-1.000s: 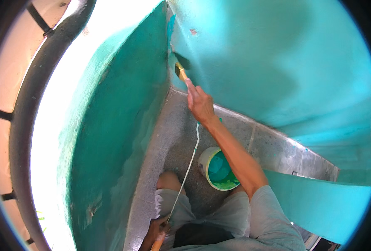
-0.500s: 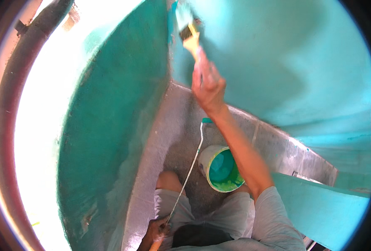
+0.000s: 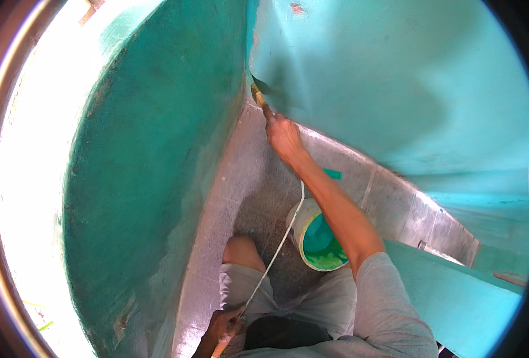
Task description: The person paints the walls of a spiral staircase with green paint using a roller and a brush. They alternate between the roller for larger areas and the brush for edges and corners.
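- Downward goes the brush [image 3: 261,99] since the earlier frame: it has dropped from higher up beside the corner to near the foot of the turquoise wall [image 3: 366,71].
- Closed around its handle, the right hand [image 3: 285,136] reaches forward; the bristles point at the wall just beside the corner, though whether they touch it I cannot tell.
- Low in view, the left hand [image 3: 225,325] is wrapped round a paint roller [image 3: 273,258] near its orange handle [image 3: 220,348].
- Its white rod slants away, passing behind the right forearm [image 3: 336,203]; the green sleeve [image 3: 333,174], on the forearm's left half a second ago, now shows on its right.
- Between the rod and that forearm, a whitish bucket [image 3: 298,228] with green paint [image 3: 321,238] inside stands on the grey floor [image 3: 217,256].
- Darker green covers the curved wall [image 3: 145,179] on the left.
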A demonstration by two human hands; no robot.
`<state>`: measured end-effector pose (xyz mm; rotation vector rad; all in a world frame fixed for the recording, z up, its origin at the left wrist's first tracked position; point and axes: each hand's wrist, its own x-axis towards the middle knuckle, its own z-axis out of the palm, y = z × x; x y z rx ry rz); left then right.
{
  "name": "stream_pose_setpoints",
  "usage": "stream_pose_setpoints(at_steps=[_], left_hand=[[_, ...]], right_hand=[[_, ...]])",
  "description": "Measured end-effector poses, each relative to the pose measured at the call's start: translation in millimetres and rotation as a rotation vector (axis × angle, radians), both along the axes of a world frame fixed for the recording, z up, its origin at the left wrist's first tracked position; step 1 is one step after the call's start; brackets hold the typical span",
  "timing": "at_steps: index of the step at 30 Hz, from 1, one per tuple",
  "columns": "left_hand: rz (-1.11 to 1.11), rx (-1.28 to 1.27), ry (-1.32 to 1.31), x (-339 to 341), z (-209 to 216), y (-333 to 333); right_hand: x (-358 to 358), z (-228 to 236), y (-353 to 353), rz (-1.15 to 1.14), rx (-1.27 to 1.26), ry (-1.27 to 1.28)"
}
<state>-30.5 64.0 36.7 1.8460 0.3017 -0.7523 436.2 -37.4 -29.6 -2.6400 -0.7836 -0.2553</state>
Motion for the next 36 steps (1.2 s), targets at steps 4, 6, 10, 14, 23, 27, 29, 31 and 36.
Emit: stream_pose_setpoints(at_steps=[4,6,10,14,23,27,29,31,36], left_hand=[[-0.035,0.023,0.043,0.6,-1.6,2.1],[-0.028,0.019,0.055,-2.9,-4.2,2.4],[0.002,-0.003,0.06,-2.7,-4.8,1.3],[0.045,-0.011,0.061,2.2,-2.3,0.0],[0.021,0.021,0.034,-2.7,-6.0,1.0],[0.025,-0.02,0.033,4.7,-2.6,2.8],[0.04,-0.03,0.078,11.9,7.2,1.8],[0.031,-0.02,0.072,9.3,5.5,1.8],[0.029,-0.018,0.055,13.9,9.7,3.6]], right_hand=[[-5.0,4.9,4.7,0.036,-0.069,0.19],[-10.9,6.1,0.6,0.044,-0.101,0.259],[-0.9,-12.5,-6.7,0.044,-0.068,0.204],[20.3,-8.6,6.3,0.079,-0.135,0.172],[-11.6,37.2,4.2,0.035,-0.215,0.043],[9.0,19.5,10.2,0.1,-0.272,0.087],[13.2,33.3,18.1,0.087,-0.26,0.081],[17.1,65.9,22.8,0.025,-0.281,0.147],[-15.4,69.2,-5.1,-0.015,-0.112,0.011]])
